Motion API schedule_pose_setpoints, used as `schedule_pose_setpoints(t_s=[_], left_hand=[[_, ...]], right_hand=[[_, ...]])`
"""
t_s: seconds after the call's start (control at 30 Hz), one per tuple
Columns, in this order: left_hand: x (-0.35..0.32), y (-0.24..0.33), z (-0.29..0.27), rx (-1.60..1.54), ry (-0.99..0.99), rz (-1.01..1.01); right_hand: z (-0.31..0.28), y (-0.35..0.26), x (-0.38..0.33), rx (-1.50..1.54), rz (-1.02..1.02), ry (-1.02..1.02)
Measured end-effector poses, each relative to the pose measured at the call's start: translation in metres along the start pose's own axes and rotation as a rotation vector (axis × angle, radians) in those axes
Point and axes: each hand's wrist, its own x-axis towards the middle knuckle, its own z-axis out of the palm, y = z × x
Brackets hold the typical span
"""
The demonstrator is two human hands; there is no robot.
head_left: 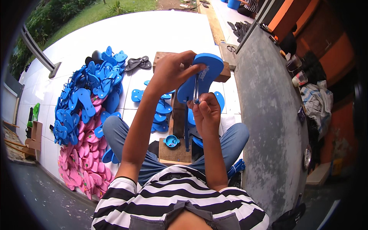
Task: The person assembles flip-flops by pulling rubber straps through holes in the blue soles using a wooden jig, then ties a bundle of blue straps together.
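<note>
White tiled floor; at frame centre the left hand point(170, 73) grips a blue sandal sole point(201, 76), long axis tilted up-right, right hand point(206, 111) pinching its strap point(196, 90) just below

Blue sandal sole point(203, 74), pink sandal pile point(82, 161), black-and-white striped shirt point(172, 199)

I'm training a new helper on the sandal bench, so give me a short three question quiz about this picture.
1. True or false: the left hand holds a pink sole.
2. Which hand pinches the strap under the blue sole?
3. The sandal pile on the tiles lies: A) at the person's left, B) at their right.

Key: 1 false, the sole is blue. 2 the right hand. 3 A.
</note>
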Motion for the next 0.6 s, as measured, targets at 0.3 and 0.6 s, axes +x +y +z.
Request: schedule_pose_setpoints(t_s=[0.3, 0.6], left_hand=[[-0.002, 0.003, 0.001, 0.016, 0.023, -0.035], [-0.046, 0.023, 0.012, -0.027, 0.147, 0.015]], right_hand=[[-0.018, 0.01, -0.001, -0.154, 0.079, 0.033], [-0.007, -0.023, 0.0, -0.312, 0.243, 0.02]])
